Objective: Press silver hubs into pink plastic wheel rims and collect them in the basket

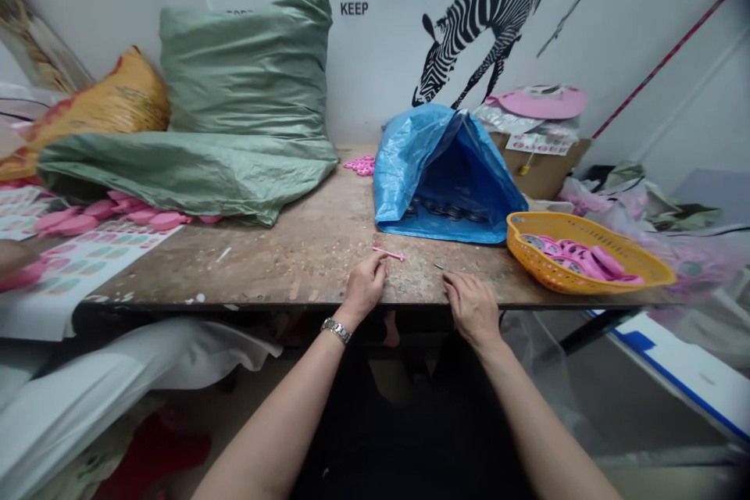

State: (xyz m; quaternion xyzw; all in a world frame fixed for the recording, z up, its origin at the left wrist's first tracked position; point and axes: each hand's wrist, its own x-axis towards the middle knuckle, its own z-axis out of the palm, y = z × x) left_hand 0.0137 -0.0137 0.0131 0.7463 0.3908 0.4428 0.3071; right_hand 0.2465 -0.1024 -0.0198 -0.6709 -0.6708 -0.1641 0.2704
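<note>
Near the table's front edge, my left hand [364,281] is closed, pinching a small pink plastic rod [389,253] with widened ends. The rod sticks out to the right above the worktop. My right hand [472,305] is palm down at the table edge, its fingers curled together. A short metal pin [438,266] shows at its fingertips; the exact grip is hidden under the fingers. Right of this hand stands a yellow plastic basket [591,281] holding pink round-headed pieces [586,258].
An open blue bag [404,180] holds dark round parts; pink rings [360,165] lie behind it. Leftward, a green sack [246,70] spills pink pieces [167,220] beside sticker sheets [94,266]. Another person's hand [15,259] is at the far left. A cardboard box [548,164] stands behind the basket.
</note>
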